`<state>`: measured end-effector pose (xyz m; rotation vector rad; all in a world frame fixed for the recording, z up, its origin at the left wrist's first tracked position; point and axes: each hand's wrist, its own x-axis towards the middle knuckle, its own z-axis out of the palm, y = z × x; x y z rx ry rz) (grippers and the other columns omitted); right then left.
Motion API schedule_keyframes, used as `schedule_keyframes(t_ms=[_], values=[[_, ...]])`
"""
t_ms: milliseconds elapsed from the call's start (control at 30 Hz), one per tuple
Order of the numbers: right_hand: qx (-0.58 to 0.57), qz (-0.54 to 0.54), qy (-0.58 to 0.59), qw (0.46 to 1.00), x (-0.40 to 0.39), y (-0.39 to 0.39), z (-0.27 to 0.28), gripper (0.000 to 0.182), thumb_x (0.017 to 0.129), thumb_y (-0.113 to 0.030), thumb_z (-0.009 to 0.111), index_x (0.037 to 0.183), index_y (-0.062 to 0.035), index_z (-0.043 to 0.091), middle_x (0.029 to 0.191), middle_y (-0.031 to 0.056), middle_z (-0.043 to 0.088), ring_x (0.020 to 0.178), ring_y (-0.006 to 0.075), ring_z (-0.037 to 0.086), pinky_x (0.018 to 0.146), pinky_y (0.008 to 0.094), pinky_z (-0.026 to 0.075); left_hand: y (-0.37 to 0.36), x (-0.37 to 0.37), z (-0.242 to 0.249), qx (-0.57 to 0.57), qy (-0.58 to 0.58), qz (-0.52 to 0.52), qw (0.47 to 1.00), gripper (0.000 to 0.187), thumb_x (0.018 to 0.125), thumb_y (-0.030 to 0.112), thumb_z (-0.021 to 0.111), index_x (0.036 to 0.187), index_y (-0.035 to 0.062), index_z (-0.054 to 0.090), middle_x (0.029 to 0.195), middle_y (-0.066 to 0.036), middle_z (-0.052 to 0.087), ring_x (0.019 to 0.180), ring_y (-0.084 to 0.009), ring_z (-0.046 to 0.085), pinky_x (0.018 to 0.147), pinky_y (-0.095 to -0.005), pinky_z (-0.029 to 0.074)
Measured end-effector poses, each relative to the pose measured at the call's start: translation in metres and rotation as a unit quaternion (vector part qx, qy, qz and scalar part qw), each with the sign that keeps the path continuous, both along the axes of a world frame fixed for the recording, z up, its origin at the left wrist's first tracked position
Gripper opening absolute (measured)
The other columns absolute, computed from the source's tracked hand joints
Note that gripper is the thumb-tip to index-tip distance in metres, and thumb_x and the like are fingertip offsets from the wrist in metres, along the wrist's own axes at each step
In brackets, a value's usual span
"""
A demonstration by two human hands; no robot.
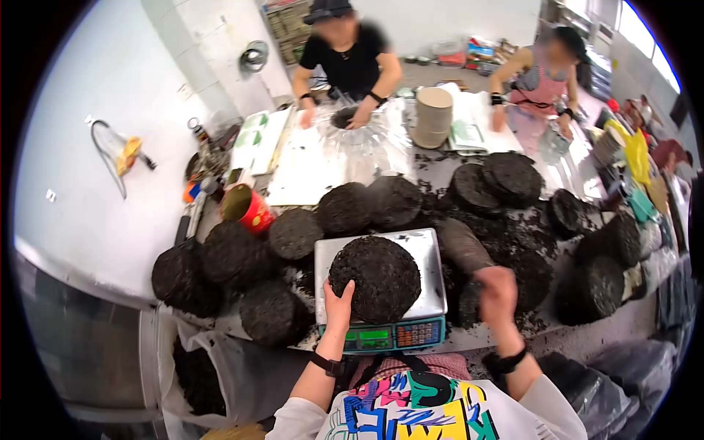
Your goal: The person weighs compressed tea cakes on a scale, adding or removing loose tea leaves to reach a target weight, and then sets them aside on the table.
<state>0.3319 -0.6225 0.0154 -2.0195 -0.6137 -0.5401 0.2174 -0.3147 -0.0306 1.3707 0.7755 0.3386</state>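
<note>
A thick, round, dark cake of pressed crumbly material (378, 282) sits on the metal pan of a digital scale (431, 257). My left hand (339, 308) grips the cake's left edge, thumb on its face. The scale's green display (372, 335) is lit, but its digits are too small to read. To the right of the scale, my right hand (500, 293) is closed round the near end of a dark brown elongated thing (463, 246). Motion blurs both, and I cannot make out its kind.
Similar dark cakes (295, 233) and loose crumbs surround the scale. A red tin (248, 209) stands at left, with stacked round beige pieces (433, 117) farther back. Two people work across the table, one handling clear plastic (367, 150). A lined bin (227, 367) is at lower left.
</note>
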Motion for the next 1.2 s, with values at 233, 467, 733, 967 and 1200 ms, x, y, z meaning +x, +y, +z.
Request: schedule_keyframes(t_ms=[233, 467, 733, 967, 1200], values=[[-0.167, 0.228, 0.022, 0.959, -0.050, 0.053, 0.007, 0.045, 0.066, -0.010, 0.069, 0.110, -0.0088, 0.058, 0.113, 0.0122, 0.054, 0.107, 0.0296, 0.051, 0.091, 0.0397, 0.042, 0.026, -0.023, -0.015, -0.009, -0.038, 0.029, 0.999, 0.051, 0.097, 0.038, 0.037, 0.130, 0.0004, 0.043, 0.135, -0.012, 0.042, 0.124, -0.0208, 0.039, 0.104, -0.0303, 0.026], [0.031, -0.306, 0.367, 0.878, -0.019, -0.042, -0.205, 0.068, 0.071, -0.013, 0.075, 0.125, 0.0052, 0.037, 0.112, 0.0134, 0.048, 0.104, 0.0251, 0.049, 0.089, 0.0347, 0.042, 0.069, -0.100, -0.037, 0.098, -0.051, 0.180, 0.978, 0.039, 0.098, 0.029, 0.041, 0.125, 0.0007, 0.044, 0.129, -0.012, 0.046, 0.123, -0.0220, 0.041, 0.105, -0.0331, 0.028], [0.121, -0.164, 0.370, 0.906, 0.016, -0.063, -0.217, 0.026, 0.082, -0.014, 0.066, 0.096, 0.0050, 0.054, 0.086, 0.0041, 0.059, 0.075, 0.0123, 0.053, 0.068, 0.0258, 0.044, 0.076, -0.076, 0.010, 0.133, -0.046, 0.102, 0.985, 0.029, 0.093, 0.011, 0.048, 0.120, -0.0001, 0.047, 0.117, -0.012, 0.054, 0.112, -0.0181, 0.049, 0.096, -0.0290, 0.038], [0.250, -0.040, 0.475, 0.843, 0.021, -0.005, -0.031, 0.021, 0.084, -0.013, 0.062, 0.097, 0.0030, 0.057, 0.092, 0.0019, 0.060, 0.083, 0.0109, 0.056, 0.074, 0.0267, 0.045, 0.032, 0.006, -0.050, 0.281, -0.007, -0.081, 0.956, 0.055, 0.090, 0.027, 0.055, 0.135, 0.0019, 0.035, 0.135, -0.019, 0.037, 0.125, -0.0305, 0.038, 0.103, -0.0367, 0.031], [-0.115, 0.306, 0.351, 0.877, 0.012, 0.096, 0.028, 0.025, 0.081, -0.018, 0.067, 0.094, -0.0002, 0.058, 0.077, 0.0126, 0.061, 0.070, 0.0166, 0.059, 0.064, 0.0295, 0.047, -0.010, 0.043, 0.013, 0.224, -0.092, -0.093, 0.966, 0.055, 0.086, 0.021, 0.060, 0.129, -0.0047, 0.037, 0.131, -0.021, 0.040, 0.123, -0.0279, 0.038, 0.102, -0.0371, 0.031]])
